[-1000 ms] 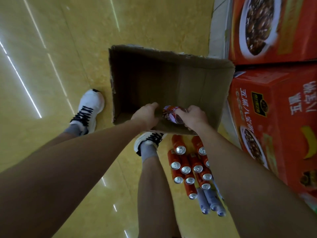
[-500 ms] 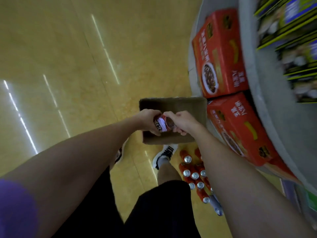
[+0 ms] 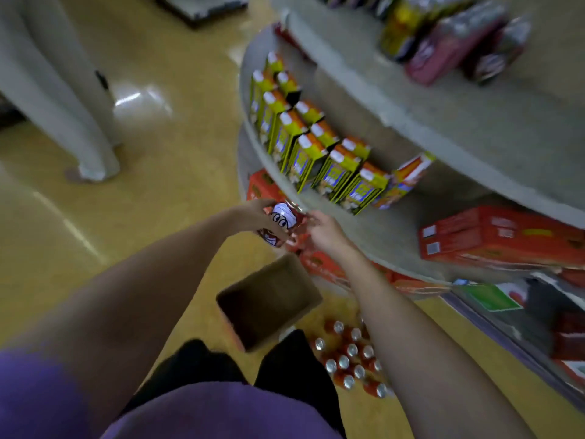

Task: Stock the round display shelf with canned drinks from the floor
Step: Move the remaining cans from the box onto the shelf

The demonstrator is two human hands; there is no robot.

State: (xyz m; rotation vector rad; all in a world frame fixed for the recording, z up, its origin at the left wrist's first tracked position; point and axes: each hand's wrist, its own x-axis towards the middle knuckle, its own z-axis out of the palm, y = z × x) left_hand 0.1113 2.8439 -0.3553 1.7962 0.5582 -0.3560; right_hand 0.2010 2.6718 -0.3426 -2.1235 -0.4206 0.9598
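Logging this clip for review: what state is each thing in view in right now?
Can: lifted, held between both hands at the shelf edge.
Left hand: grips the can.
Right hand: grips the can.
Cardboard box: open, on the floor.
Floor cans: upright, clustered.
Round display shelf: partly stocked.

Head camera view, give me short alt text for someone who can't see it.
Two bare hands, left hand and right hand, hold red cartoon-face drink cans up at the rim of a round display shelf stocked with yellow cartons. On the floor below are an open cardboard box and more red cans.
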